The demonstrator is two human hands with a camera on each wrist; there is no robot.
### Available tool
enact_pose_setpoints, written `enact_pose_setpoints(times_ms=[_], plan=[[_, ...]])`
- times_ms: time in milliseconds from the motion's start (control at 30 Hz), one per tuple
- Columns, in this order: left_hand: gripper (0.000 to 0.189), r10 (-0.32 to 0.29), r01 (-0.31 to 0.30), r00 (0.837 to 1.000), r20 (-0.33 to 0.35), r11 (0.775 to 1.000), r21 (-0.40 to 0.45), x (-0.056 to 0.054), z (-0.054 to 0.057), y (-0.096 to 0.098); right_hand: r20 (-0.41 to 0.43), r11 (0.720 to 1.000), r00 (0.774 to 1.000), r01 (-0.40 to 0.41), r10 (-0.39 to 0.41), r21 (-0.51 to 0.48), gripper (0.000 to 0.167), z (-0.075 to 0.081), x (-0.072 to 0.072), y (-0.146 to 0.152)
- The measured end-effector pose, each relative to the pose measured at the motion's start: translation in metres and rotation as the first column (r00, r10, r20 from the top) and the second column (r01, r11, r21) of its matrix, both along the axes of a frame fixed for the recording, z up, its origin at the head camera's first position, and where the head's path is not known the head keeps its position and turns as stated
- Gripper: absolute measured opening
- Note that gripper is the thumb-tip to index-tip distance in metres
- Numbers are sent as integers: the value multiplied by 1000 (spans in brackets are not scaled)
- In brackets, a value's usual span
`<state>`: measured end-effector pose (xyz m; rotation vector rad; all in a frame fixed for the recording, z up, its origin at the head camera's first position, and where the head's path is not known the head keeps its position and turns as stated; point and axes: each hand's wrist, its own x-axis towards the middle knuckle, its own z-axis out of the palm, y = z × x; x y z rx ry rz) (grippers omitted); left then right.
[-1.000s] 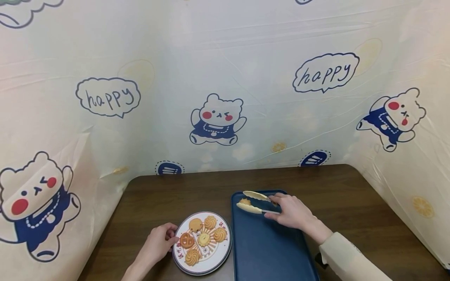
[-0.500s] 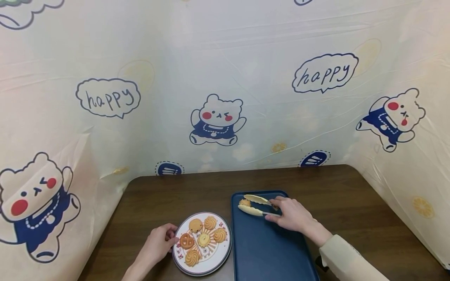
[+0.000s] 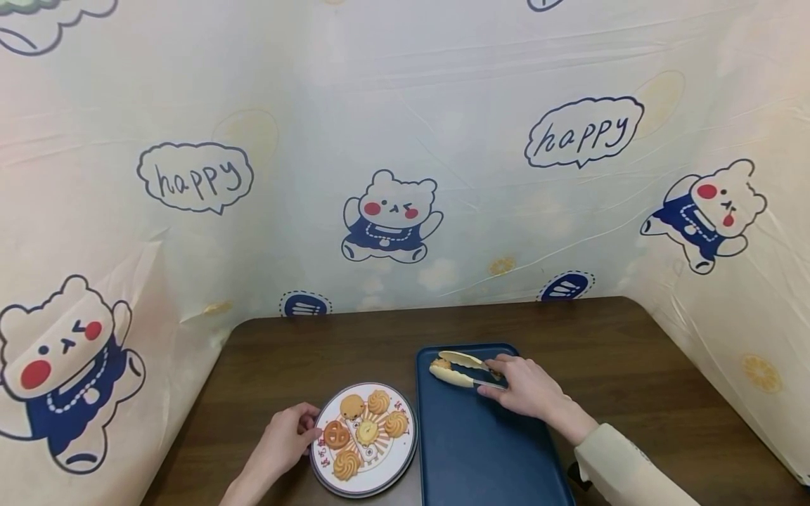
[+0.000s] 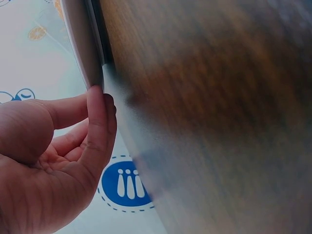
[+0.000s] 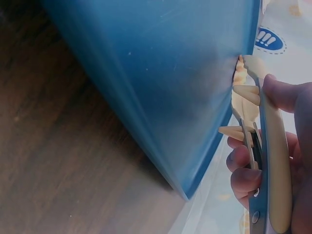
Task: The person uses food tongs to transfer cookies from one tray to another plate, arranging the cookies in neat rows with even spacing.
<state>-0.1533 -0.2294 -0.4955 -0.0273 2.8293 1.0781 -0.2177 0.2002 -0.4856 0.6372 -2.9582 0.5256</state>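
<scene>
My left hand [image 3: 285,437] pinches the left rim of a round white plate [image 3: 387,469]. The left wrist view shows thumb and fingertips at the edge of the plate [image 4: 83,41]. Several cookies lie on it, among them a pretzel-shaped one [image 3: 337,434], a smooth round one [image 3: 351,406] and a swirled one [image 3: 346,464]. My right hand [image 3: 528,385] grips cream-tipped tongs [image 3: 454,377] over the far end of a dark blue tray [image 3: 484,443]. A golden cookie [image 3: 441,363] sits between the tong tips, partly hidden; it also shows beside the tongs [image 5: 275,161] in the right wrist view.
The plate is stacked on another plate [image 3: 338,490], close to the tray's left side. Both stand on a dark wooden table [image 3: 342,344]. A printed curtain [image 3: 272,232] hangs behind the table and along its sides.
The tong tips have drawn slightly closer together around the cookie, and my right hand has shifted slightly. My left hand and the plate have stayed in place.
</scene>
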Motion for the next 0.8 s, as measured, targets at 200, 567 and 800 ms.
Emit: enact_pose_setpoints(times_ms=[200,567,800], plan=[[23,3,-3,1000,-9,1000,-2,0,0,1,-3,1000,1000,-1,1,-1,54,1,0,1],[23,-5,5,1000,-6,1000,0,0,0,1,9,1000,1000,0,0,5,57,-1,2,0],[24,5,-5,1000,3,1000,-1,2,2,2,-17,1000,1000,-6,7,29,57,-2,2,-2]])
